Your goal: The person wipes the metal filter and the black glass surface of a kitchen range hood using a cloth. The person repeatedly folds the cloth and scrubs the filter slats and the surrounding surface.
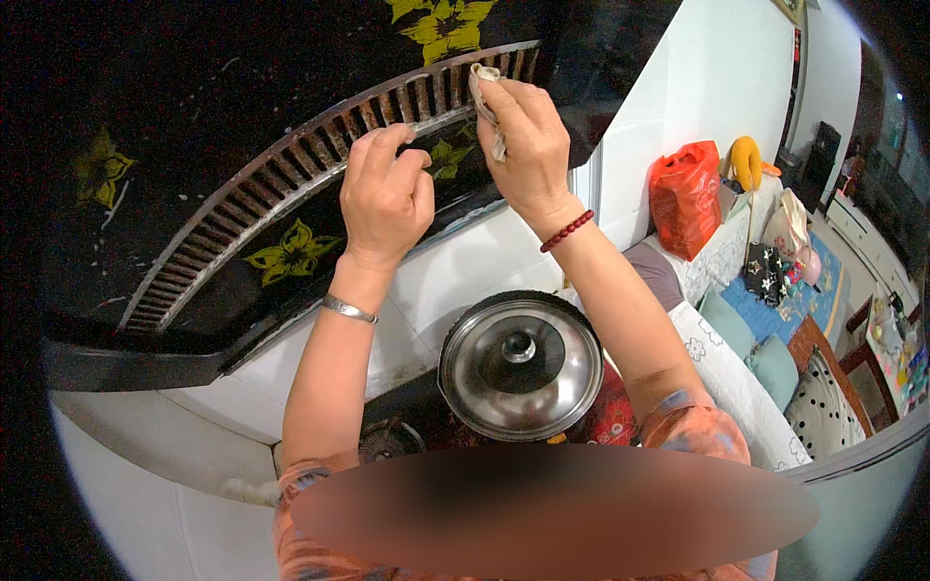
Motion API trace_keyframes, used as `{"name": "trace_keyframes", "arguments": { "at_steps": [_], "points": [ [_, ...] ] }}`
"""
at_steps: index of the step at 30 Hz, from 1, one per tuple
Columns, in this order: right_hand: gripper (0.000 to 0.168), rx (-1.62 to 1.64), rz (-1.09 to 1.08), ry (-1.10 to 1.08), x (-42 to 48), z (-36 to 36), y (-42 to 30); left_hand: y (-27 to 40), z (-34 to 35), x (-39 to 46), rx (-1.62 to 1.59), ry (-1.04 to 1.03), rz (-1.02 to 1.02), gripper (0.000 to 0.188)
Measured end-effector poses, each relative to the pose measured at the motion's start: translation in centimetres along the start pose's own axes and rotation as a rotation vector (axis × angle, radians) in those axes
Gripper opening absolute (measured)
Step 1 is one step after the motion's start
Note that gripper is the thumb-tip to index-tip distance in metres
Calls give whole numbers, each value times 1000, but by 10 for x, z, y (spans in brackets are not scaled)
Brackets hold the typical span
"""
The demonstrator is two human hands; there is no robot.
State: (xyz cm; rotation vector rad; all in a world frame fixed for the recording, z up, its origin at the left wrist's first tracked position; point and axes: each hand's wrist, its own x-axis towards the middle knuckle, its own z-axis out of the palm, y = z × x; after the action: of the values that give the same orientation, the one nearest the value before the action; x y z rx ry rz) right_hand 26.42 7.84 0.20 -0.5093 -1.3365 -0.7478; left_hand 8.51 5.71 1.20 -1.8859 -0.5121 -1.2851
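Above me is a black range hood [240, 87] with yellow flower patterns and a curved, slatted grille [283, 167] that looks brown with grime. My right hand [530, 138], with a dark red bead bracelet at the wrist, grips a folded pale cloth [483, 91] against the right part of the grille. To its left, my left hand [385, 189] is raised with curled fingers at the grille's lower rim. Its palm is hidden, so whether it holds anything does not show. A silver bangle [349, 309] circles that wrist.
Below my arms, a lidded metal pan [519, 367] stands on a dark stove, beside a burner [391, 439]. White tiles [436, 305] line the wall behind. At right are a red plastic bag [685, 200], cushions [774, 370] and a cluttered table [890, 348].
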Motion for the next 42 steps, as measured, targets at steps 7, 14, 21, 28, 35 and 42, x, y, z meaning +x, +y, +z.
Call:
{"name": "trace_keyframes", "arguments": {
  "at_steps": [7, 14, 21, 28, 35, 42],
  "points": [
    [49, 16, -56, 48, -2, 9, 2, 0, 0, -1, 11, 9, 6, 12],
    [48, 61, -76, 31, -7, 9, 6, 1, 0, -1, 23, 8, 8, 11],
    [50, 14, -49, -56, -16, 3, 5, 2, -1, 1, 6, -2, 1, 9],
    [39, 56, 41, -167, -14, -7, 2, 0, -1, -1, 20, -27, -20, 8],
    [18, 864, 1011, -4, -5, -14, -28, 0, -5, -1, -19, -50, -29, 8],
    [38, 258, 105, -11, 10, 10, -39, 0, -5, 3, -21, 1, 41, 12]
  ]
}}
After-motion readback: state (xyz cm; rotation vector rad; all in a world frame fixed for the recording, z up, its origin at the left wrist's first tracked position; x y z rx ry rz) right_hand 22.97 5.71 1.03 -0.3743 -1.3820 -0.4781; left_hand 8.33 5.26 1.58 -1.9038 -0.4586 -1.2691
